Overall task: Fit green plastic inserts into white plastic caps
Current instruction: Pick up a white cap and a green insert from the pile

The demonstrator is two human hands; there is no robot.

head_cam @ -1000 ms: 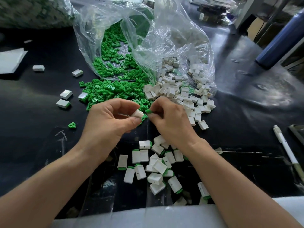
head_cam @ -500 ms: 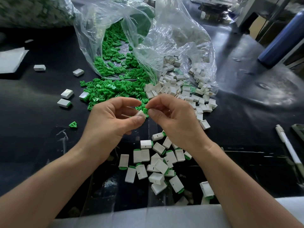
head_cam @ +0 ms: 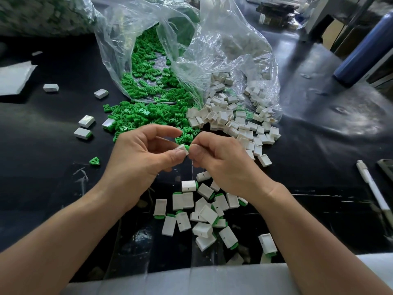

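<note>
Far left on the black table (head_cam: 42, 167) I see a lone green piece (head_cam: 94, 161). Next comes the left hand (head_cam: 138, 158). Its thumb and finger are curled and pinch a white cap (head_cam: 182, 149). A green insert (head_cam: 186, 147) sits at the cap's open end. The right hand (head_cam: 225, 165) pinches that insert with curled fingers. Below the hands lie finished caps (head_cam: 204, 211). Behind them, green pieces (head_cam: 144, 116) and white caps (head_cam: 240, 122) spill from a clear bag (head_cam: 223, 50). Far right lies a white pen (head_cam: 371, 186).
</note>
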